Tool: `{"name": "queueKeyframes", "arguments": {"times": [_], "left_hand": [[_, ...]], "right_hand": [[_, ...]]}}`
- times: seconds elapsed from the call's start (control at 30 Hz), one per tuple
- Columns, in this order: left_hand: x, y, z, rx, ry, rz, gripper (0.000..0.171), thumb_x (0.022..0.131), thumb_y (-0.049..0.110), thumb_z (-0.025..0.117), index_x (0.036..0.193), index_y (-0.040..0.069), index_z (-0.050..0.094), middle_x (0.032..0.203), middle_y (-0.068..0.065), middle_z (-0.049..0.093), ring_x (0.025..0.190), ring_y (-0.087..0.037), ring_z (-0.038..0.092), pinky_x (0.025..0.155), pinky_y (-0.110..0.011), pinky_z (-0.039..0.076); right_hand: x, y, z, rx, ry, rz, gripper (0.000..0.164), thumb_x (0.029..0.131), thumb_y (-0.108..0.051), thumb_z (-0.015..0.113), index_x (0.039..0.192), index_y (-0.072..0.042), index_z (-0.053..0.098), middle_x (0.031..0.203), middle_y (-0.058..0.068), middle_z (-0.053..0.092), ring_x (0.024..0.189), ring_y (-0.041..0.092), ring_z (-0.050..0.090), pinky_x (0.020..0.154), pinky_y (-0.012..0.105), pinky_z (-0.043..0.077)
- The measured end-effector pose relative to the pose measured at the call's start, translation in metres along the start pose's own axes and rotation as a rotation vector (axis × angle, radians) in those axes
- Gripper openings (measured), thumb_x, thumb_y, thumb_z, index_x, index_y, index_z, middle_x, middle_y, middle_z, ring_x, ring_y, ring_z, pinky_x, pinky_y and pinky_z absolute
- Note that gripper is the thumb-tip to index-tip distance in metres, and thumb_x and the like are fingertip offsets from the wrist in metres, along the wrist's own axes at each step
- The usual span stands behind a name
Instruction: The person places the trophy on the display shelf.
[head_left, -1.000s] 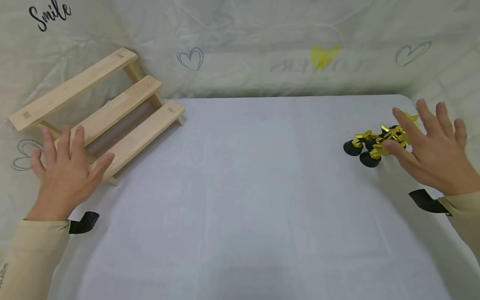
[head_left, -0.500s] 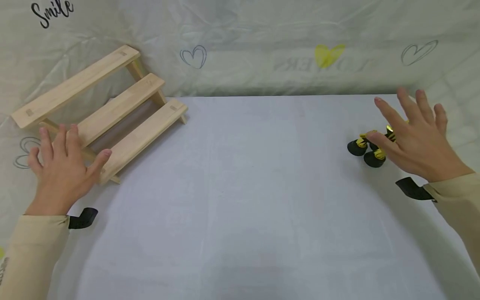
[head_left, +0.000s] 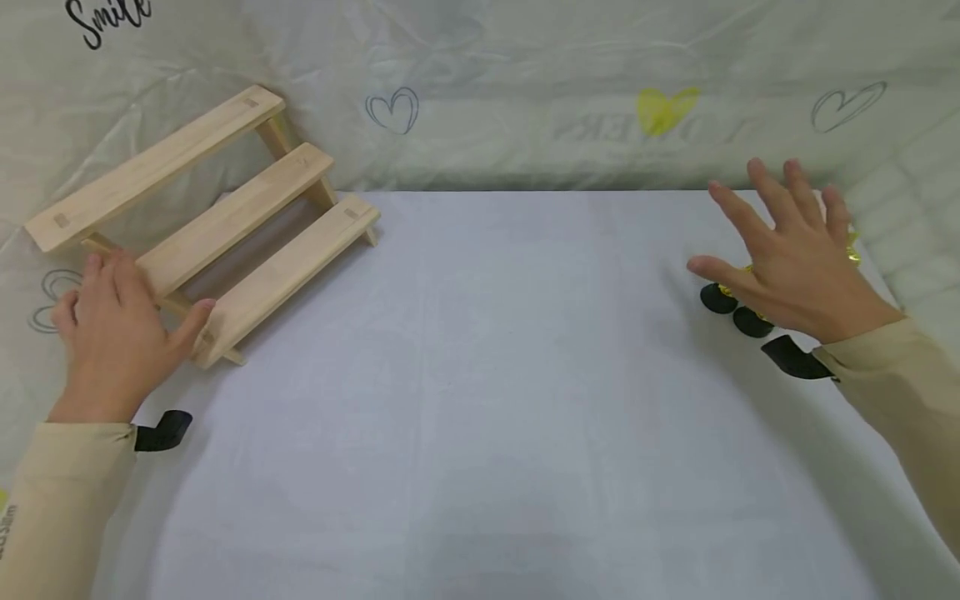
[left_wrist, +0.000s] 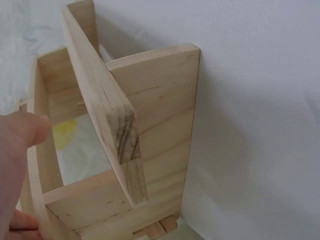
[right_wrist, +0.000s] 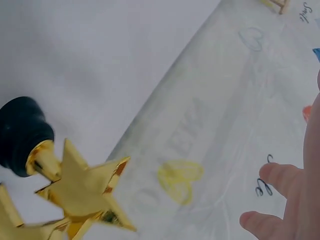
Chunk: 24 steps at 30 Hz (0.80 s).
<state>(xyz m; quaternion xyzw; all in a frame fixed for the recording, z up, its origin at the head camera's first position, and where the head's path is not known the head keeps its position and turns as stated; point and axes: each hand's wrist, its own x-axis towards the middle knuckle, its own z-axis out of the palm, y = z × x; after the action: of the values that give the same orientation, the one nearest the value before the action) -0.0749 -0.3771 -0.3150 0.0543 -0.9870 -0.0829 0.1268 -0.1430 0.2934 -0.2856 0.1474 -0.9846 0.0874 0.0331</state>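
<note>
In the head view, a pale wooden three-step display rack (head_left: 236, 218) stands at an angle on the left. My left hand (head_left: 112, 337) is at its near left end, with fingers bent down over the end of the middle step and thumb spread towards the lowest step. The left wrist view shows the thumb (left_wrist: 30, 127) beside the middle plank (left_wrist: 47, 155); firm contact is unclear. Over on the right, my right hand (head_left: 798, 250) is spread above several small gold star trophies (right_wrist: 82, 187) with black bases (head_left: 752, 322). It mostly hides them in the head view.
A white cloth covers the table (head_left: 480, 400). Behind it hangs a pale sheet (head_left: 510, 75) printed with hearts and lettering, which also runs along the left and right sides. Black wrist mounts (head_left: 163, 431) stick out inward from both sleeves.
My right hand has moved left and away from me over the trophies, covering more of them. The left hand's fingers have bent down at the rack's middle step. The view has shifted slightly.
</note>
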Motion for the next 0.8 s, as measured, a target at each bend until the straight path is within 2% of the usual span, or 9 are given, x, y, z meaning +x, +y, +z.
{"name": "queueKeyframes", "arguments": {"times": [0.07, 0.13, 0.23, 0.33, 0.43, 0.47, 0.57, 0.63, 0.8], "left_hand": [[-0.001, 0.0, 0.002, 0.003, 0.089, 0.032, 0.08, 0.087, 0.047, 0.064, 0.127, -0.016, 0.034, 0.141, -0.042, 0.033, 0.135, -0.054, 0.027, 0.098, -0.069, 0.018], [-0.002, 0.0, 0.004, 0.012, 0.182, 0.072, 0.073, 0.084, 0.041, 0.066, 0.119, -0.017, 0.038, 0.129, -0.042, 0.041, 0.116, -0.06, 0.037, 0.091, -0.068, 0.023], [-0.002, 0.0, 0.006, 0.042, 0.298, 0.118, 0.07, 0.082, 0.042, 0.063, 0.11, -0.019, 0.042, 0.109, -0.043, 0.046, 0.093, -0.061, 0.041, 0.083, -0.065, 0.026], [-0.002, -0.003, 0.008, 0.094, 0.403, 0.159, 0.072, 0.086, 0.05, 0.053, 0.099, -0.021, 0.045, 0.092, -0.043, 0.048, 0.08, -0.06, 0.041, 0.076, -0.064, 0.028], [-0.001, -0.006, 0.007, 0.149, 0.41, 0.151, 0.078, 0.089, 0.056, 0.044, 0.089, -0.022, 0.045, 0.084, -0.044, 0.047, 0.079, -0.059, 0.042, 0.073, -0.063, 0.028], [-0.001, -0.007, 0.006, 0.155, 0.384, 0.133, 0.079, 0.089, 0.057, 0.046, 0.087, -0.022, 0.044, 0.084, -0.044, 0.047, 0.08, -0.059, 0.042, 0.074, -0.064, 0.029], [0.0, -0.01, 0.002, 0.16, 0.25, 0.041, 0.08, 0.088, 0.06, 0.049, 0.084, -0.02, 0.041, 0.087, -0.043, 0.045, 0.085, -0.058, 0.041, 0.078, -0.064, 0.028], [0.0, -0.012, 0.002, 0.164, 0.233, 0.038, 0.084, 0.086, 0.064, 0.051, 0.081, -0.019, 0.04, 0.085, -0.043, 0.045, 0.083, -0.058, 0.041, 0.078, -0.064, 0.028], [0.002, -0.015, 0.005, 0.188, 0.33, 0.12, 0.097, 0.083, 0.082, 0.032, 0.072, -0.014, 0.037, 0.073, -0.038, 0.044, 0.069, -0.054, 0.04, 0.069, -0.06, 0.027]], "right_hand": [[0.004, -0.004, 0.0, -0.006, -0.001, -0.011, 0.08, 0.093, -0.062, 0.049, 0.157, -0.026, 0.015, 0.166, 0.013, -0.004, 0.153, 0.039, -0.017, 0.115, 0.07, -0.011], [0.008, -0.008, -0.001, -0.014, -0.007, -0.019, 0.081, 0.093, -0.062, 0.048, 0.157, -0.025, 0.015, 0.166, 0.013, -0.005, 0.153, 0.038, -0.018, 0.115, 0.07, -0.011], [0.014, -0.016, -0.002, -0.022, -0.017, -0.033, 0.081, 0.093, -0.062, 0.048, 0.157, -0.024, 0.015, 0.166, 0.012, -0.005, 0.153, 0.037, -0.018, 0.114, 0.071, -0.01], [0.021, -0.025, -0.002, -0.036, -0.026, -0.054, 0.081, 0.093, -0.063, 0.046, 0.157, -0.024, 0.014, 0.166, 0.01, -0.006, 0.153, 0.036, -0.019, 0.114, 0.072, -0.009], [0.027, -0.033, -0.001, -0.051, -0.031, -0.074, 0.082, 0.093, -0.064, 0.045, 0.157, -0.025, 0.014, 0.167, 0.009, -0.006, 0.153, 0.035, -0.019, 0.113, 0.073, -0.007], [0.029, -0.035, 0.0, -0.054, -0.031, -0.079, 0.082, 0.093, -0.065, 0.045, 0.157, -0.025, 0.014, 0.167, 0.009, -0.006, 0.153, 0.034, -0.019, 0.113, 0.072, -0.007], [0.036, -0.041, 0.002, -0.061, -0.023, -0.103, 0.082, 0.092, -0.065, 0.046, 0.157, -0.026, 0.015, 0.167, 0.009, -0.004, 0.153, 0.034, -0.018, 0.114, 0.071, -0.008], [0.04, -0.045, 0.003, -0.064, -0.012, -0.122, 0.081, 0.092, -0.065, 0.047, 0.157, -0.026, 0.016, 0.167, 0.01, -0.003, 0.154, 0.035, -0.016, 0.115, 0.07, -0.008], [0.056, -0.056, 0.009, -0.061, 0.008, -0.17, 0.08, 0.092, -0.064, 0.049, 0.156, -0.025, 0.02, 0.166, 0.012, 0.005, 0.154, 0.039, -0.004, 0.116, 0.069, -0.004]]}}
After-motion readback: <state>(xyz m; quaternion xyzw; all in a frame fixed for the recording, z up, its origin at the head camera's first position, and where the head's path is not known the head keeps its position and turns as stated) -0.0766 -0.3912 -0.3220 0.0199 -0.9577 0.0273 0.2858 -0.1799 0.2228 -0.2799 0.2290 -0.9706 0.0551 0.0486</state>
